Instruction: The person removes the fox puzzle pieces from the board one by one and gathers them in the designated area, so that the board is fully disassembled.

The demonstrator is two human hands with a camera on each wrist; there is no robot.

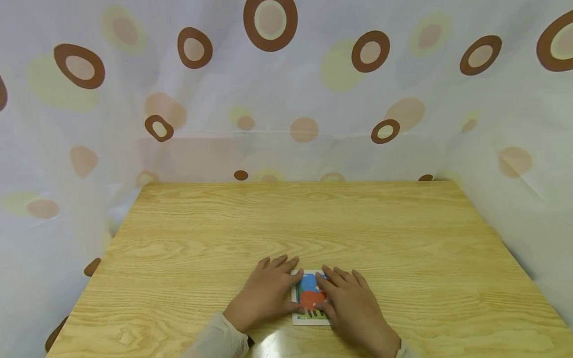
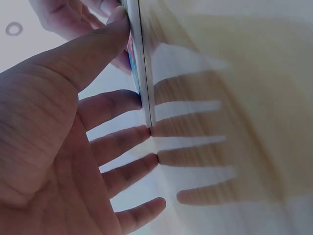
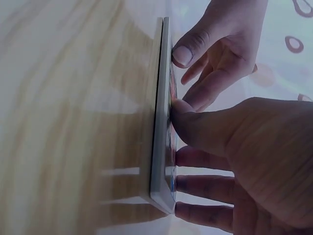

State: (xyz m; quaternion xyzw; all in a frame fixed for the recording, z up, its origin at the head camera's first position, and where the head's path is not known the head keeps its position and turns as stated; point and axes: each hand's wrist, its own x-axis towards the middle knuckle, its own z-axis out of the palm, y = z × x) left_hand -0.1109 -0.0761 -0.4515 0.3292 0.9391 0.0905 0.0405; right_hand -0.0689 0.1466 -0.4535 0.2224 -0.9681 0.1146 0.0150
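A small flat square picture board [image 1: 309, 299] with a white border lies on the table, its picture showing a red animal on blue and green. Against its left side rests my left hand [image 1: 267, 294], with the thumb and index finger reaching onto the face. My right hand [image 1: 353, 302] lies over the right part of the board and hides it. In the left wrist view, the left fingers [image 2: 120, 147] are spread and fairly straight, touching down beside the board's edge [image 2: 142, 63]. The right wrist view shows the right thumb [image 3: 195, 122] and fingertips on the board's face.
The wood-grain table [image 1: 286, 219] is glossy and reflects the hands. A white cloth [image 1: 286, 89] with brown and beige oval patterns hangs behind the table and along both sides.
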